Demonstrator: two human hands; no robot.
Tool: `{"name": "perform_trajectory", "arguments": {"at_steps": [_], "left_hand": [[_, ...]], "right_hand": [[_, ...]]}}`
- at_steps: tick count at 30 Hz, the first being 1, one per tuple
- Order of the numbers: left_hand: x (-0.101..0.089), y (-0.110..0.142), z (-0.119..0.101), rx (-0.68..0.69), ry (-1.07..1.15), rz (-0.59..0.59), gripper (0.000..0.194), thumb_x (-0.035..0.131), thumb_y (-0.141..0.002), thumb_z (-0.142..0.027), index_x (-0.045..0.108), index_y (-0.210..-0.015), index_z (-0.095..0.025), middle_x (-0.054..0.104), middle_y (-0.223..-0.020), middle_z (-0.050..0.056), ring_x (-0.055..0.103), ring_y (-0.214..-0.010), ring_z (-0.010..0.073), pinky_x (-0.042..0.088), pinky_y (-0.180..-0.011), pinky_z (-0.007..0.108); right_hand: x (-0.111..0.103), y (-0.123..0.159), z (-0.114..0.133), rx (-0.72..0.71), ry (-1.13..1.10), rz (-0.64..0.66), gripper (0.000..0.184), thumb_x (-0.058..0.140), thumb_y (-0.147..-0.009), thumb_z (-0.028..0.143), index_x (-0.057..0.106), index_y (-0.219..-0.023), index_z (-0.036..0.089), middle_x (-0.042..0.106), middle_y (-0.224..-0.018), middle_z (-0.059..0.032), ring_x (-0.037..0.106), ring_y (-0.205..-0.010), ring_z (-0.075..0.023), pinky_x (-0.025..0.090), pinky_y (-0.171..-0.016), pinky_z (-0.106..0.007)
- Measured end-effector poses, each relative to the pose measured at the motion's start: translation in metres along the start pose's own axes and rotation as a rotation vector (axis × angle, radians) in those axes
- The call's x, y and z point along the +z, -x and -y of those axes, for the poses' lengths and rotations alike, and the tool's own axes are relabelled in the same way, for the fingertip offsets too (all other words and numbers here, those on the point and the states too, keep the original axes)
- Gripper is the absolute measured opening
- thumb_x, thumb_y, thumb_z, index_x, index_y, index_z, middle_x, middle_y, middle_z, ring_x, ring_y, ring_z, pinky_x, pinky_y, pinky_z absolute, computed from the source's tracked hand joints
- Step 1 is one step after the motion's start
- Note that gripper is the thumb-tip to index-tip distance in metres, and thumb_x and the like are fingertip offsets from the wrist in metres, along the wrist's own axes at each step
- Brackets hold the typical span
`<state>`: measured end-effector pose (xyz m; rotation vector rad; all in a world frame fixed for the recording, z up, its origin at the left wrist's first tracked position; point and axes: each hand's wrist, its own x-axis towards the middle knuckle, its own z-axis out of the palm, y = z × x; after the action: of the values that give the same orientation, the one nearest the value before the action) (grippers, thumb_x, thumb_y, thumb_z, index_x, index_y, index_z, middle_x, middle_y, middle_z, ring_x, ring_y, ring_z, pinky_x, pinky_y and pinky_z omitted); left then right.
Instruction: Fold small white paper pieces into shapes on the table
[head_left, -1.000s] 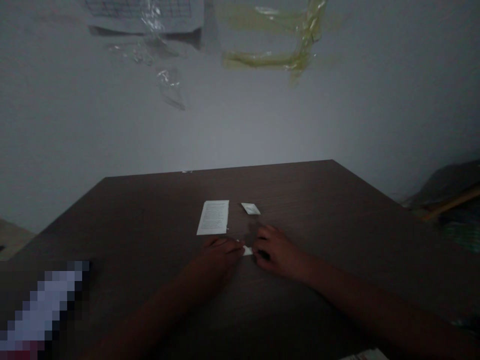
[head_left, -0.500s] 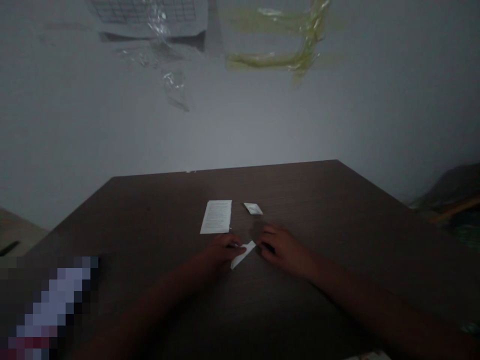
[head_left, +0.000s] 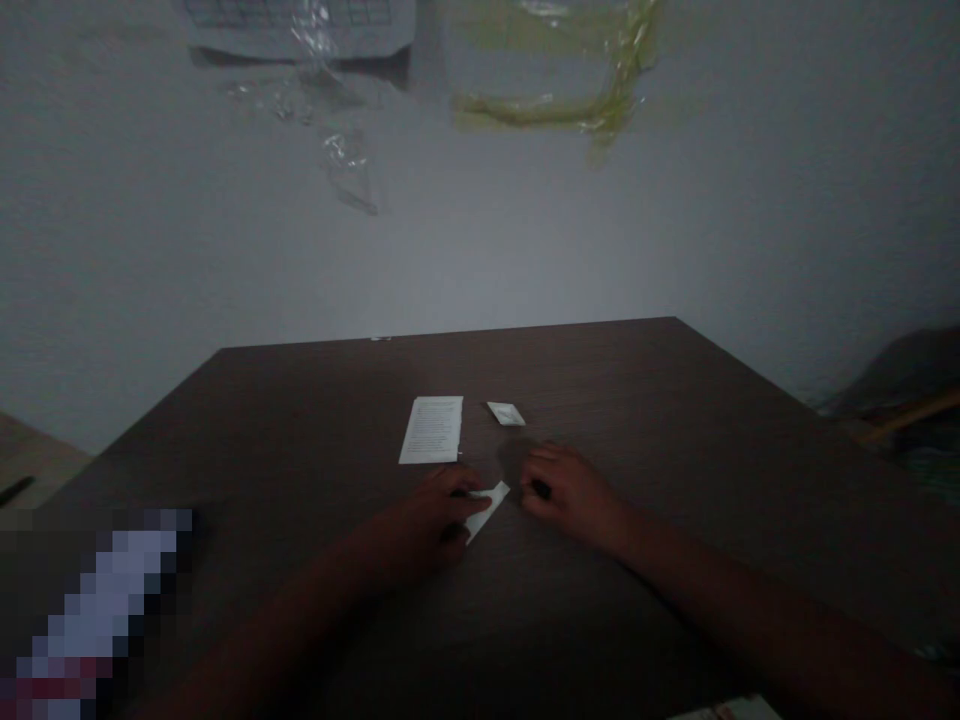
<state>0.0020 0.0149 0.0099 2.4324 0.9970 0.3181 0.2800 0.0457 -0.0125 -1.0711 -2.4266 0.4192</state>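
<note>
A small piece of folded white paper (head_left: 493,502) lies slanted on the dark table. My left hand (head_left: 446,510) is closed on its left part, thumb on top and fingers covering some of it. To the right of the paper, a short gap away, is my right hand (head_left: 568,490), its fingers curled in and thumb drawn up to them; nothing shows in its grip. Beyond my left hand lies a flat printed sheet (head_left: 433,430) with lines of text. A small, creased, diamond-shaped piece of white paper (head_left: 507,413) rests beyond my right hand.
The brown wood-grain table (head_left: 315,410) meets a pale wall (head_left: 525,240) with clear and yellow tape on it. A blurred-out pale object (head_left: 112,590) is at the lower left. Another light item (head_left: 731,710) shows at the bottom edge.
My right thumb and fingers have drawn closer together. My left hand has shifted slightly on the folded paper, covering its lower end more. The view has tilted slightly.
</note>
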Motion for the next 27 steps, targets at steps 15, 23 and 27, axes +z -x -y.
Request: {"name": "perform_trajectory", "arguments": {"at_steps": [15, 23, 27], "left_hand": [[0.000, 0.002, -0.013, 0.015, 0.044, -0.069, 0.054, 0.059, -0.083, 0.002, 0.069, -0.128, -0.027, 0.067, -0.135, 0.004, 0.060, -0.132, 0.0262, 0.050, -0.116, 0.044], [0.004, 0.002, -0.009, -0.039, 0.043, -0.082, 0.056, 0.067, -0.085, -0.007, 0.063, -0.138, -0.025, 0.065, -0.141, 0.008, 0.058, -0.136, 0.0294, 0.051, -0.118, 0.049], [0.008, 0.003, -0.005, -0.042, 0.023, -0.101, 0.061, 0.067, -0.084, -0.005, 0.060, -0.142, -0.025, 0.065, -0.142, 0.008, 0.058, -0.138, 0.0302, 0.049, -0.119, 0.052]], "right_hand": [[0.000, 0.001, 0.005, -0.044, -0.033, 0.107, 0.029, 0.077, -0.096, 0.025, 0.075, -0.124, 0.020, 0.068, -0.123, -0.0105, 0.059, -0.122, -0.0305, 0.045, -0.110, -0.051], [0.005, 0.002, 0.002, -0.044, -0.051, 0.091, 0.030, 0.078, -0.094, 0.023, 0.074, -0.124, 0.023, 0.069, -0.124, -0.0090, 0.060, -0.123, -0.0295, 0.045, -0.109, -0.050], [0.006, 0.002, 0.001, -0.039, -0.060, 0.076, 0.033, 0.078, -0.093, 0.022, 0.073, -0.125, 0.022, 0.069, -0.125, -0.0098, 0.060, -0.123, -0.0297, 0.046, -0.109, -0.049]]}}
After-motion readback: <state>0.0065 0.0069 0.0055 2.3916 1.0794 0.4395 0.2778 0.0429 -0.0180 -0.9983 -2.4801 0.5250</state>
